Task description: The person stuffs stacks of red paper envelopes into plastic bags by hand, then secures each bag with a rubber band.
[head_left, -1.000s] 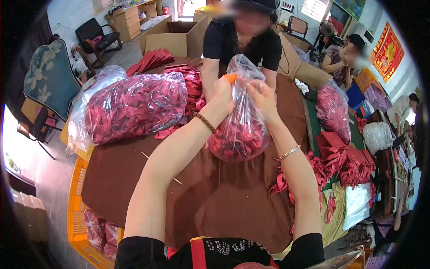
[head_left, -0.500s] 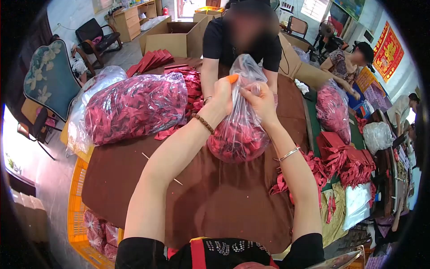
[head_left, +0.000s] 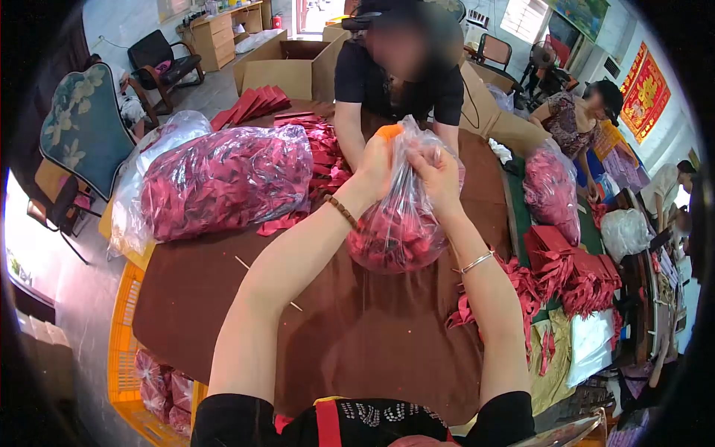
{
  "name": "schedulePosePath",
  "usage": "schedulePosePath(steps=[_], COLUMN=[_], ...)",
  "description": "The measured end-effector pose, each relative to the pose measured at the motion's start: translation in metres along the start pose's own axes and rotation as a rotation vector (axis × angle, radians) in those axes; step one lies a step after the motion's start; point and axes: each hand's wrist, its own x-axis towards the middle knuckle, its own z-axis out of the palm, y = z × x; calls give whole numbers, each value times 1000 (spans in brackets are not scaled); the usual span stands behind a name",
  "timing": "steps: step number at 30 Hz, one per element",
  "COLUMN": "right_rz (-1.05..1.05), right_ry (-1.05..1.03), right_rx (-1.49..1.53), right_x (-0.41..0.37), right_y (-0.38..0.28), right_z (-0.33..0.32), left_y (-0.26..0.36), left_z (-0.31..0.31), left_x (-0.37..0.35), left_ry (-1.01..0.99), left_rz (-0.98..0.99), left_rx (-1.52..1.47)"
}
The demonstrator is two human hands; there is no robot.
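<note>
A clear plastic bag (head_left: pixel 402 231) filled with red ribbon-like pieces rests upright on the brown tabletop (head_left: pixel 342 343). My left hand (head_left: pixel 378 158), with something orange on a fingertip, grips the gathered neck of this bag from the left. On the other side of the neck, my right hand (head_left: pixel 436 175) pinches the plastic closed. Behind the bag leans a person in a black shirt (head_left: pixel 357 82), whose hands are mostly hidden by the bag and my hands. A larger clear bag of red ribbon pieces (head_left: pixel 227 179) lies to the left.
Red folded packets with ribbons (head_left: pixel 573 268) are piled at the right, near another filled bag (head_left: pixel 551 190). Cardboard boxes (head_left: pixel 287 78) stand behind the table. An orange crate (head_left: pixel 126 357) holds bagged red items at the lower left. Another person (head_left: pixel 573 115) sits at the right.
Both my hands have bunched the bag's neck tighter, and the plastic that stood up above them is now lower and crumpled. The person opposite has shifted slightly.
</note>
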Motion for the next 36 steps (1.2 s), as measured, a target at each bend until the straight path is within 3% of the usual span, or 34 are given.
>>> schedulePosePath(steps=[4,6,10,13,15,16,18,19,22,24,26,27,28,30,31,32,34,35,36], right_rz=[7,39,74,117,128,136,129,118,106,101,65,63,46,27,52,76,13,-49,-44], right_ry=[87,94,34,39,23,7,17,-10,-48,-46,-27,-28,-18,-11,-21,-31,-52,-68,-73], right_rx=[1,75,248,300,331,361,336,320,317,324,283,283,277,276,284,291,353,412,416], right_x=[-1,1,5,7,9,10,8,8,10,11,9,8,7,9,12,14,15,15,15], right_y=[-2,-5,0,-11,-7,-7,-9,-8,0,0,-2,-3,-6,-3,5,9,8,7,7], right_z=[-4,-2,-5,2,-2,-3,-4,-7,-10,-10,-11,-11,-11,-12,-15,-16,-9,-5,-3], left_y=[-11,-6,4,12,8,2,-6,-11,-12,-12,-11,-7,-5,3,9,9,6,3,0], left_z=[5,13,19,17,8,5,18,23,24,20,18,20,18,16,11,23,45,35,28], left_x=[5,-2,-13,-14,-8,-4,-1,-4,-4,1,4,1,1,0,-7,-10,-10,-4,1], left_ry=[51,-80,-13,-138,49,48,286,321,440,491,597,618,618,141,-107,-105,164,9,17], left_rz=[62,61,10,-147,-61,-61,153,302,420,469,703,706,708,372,188,190,209,332,333], left_rx=[299,388,345,133,176,174,227,416,665,650,687,563,565,-5,29,33,420,987,988])
